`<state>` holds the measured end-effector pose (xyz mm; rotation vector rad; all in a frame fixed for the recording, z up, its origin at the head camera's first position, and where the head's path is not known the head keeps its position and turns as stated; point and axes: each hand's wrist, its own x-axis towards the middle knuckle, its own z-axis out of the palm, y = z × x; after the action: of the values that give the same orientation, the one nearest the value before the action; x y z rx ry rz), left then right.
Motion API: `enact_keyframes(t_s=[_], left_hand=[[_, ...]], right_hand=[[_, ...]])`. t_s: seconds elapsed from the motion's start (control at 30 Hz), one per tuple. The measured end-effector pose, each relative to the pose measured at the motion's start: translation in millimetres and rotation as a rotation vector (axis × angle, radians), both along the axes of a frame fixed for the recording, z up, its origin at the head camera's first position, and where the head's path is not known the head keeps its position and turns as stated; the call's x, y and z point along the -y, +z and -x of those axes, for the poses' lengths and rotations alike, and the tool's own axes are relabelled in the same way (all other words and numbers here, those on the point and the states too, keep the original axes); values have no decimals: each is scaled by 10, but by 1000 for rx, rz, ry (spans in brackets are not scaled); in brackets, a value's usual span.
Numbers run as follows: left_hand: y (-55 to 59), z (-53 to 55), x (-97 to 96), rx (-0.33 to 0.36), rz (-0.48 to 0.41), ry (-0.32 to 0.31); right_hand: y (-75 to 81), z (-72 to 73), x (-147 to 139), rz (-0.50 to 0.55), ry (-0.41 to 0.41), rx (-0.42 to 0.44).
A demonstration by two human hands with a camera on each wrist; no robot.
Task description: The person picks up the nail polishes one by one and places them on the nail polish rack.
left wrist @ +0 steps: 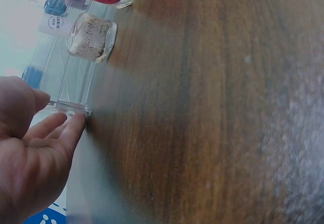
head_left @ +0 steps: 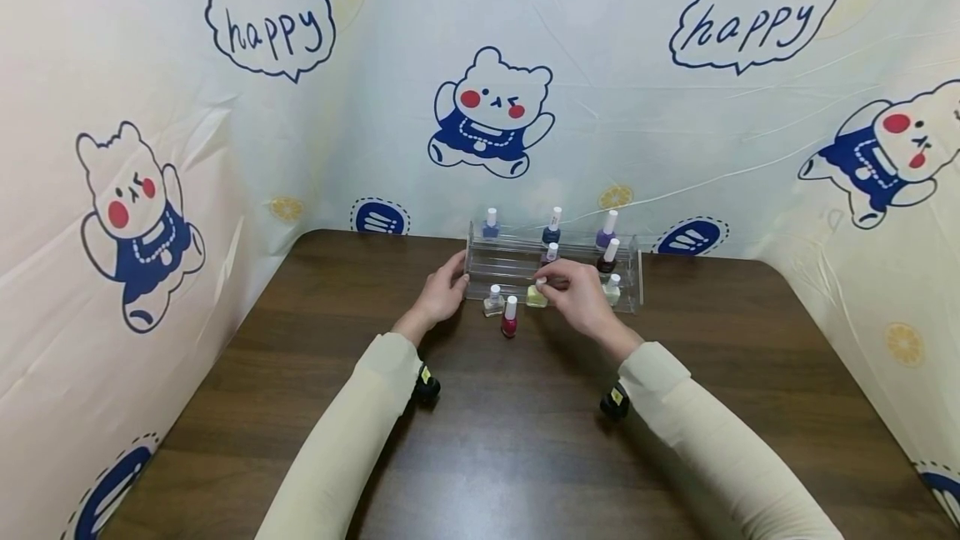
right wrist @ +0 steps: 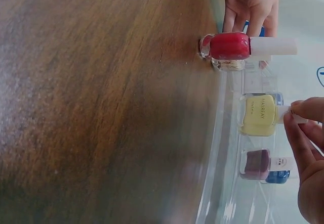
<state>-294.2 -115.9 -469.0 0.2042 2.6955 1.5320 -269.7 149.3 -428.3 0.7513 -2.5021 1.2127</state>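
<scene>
A clear stepped rack (head_left: 502, 265) stands at the back of the table. At its left end my left hand (head_left: 441, 292) holds the end panel, thumb and fingers at its edge (left wrist: 61, 105). My right hand (head_left: 581, 298) pinches the white cap of a yellow nail polish bottle (right wrist: 259, 115), which is upright at the rack's front step. In front of the rack stand a red nail polish bottle (head_left: 509, 323) and a clear glitter nail polish bottle (left wrist: 91, 38). A pale green bottle (head_left: 612, 293) is on the front step, right of my right hand.
Higher steps carry a light blue bottle (head_left: 491, 227), a dark blue bottle (head_left: 551, 234), a purple bottle (head_left: 605, 237), a mauve bottle (right wrist: 255, 164) and a very dark bottle (head_left: 606, 263). A printed cloth (head_left: 630, 140) hangs behind and beside the wooden table (head_left: 480, 440).
</scene>
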Motion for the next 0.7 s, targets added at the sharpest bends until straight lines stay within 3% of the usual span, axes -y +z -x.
enact_keyframes(t_s=[0.7], left_hand=[[-17,22,7,6,-6,-6]], right_hand=[[96,28,-5,-11,-25,10]])
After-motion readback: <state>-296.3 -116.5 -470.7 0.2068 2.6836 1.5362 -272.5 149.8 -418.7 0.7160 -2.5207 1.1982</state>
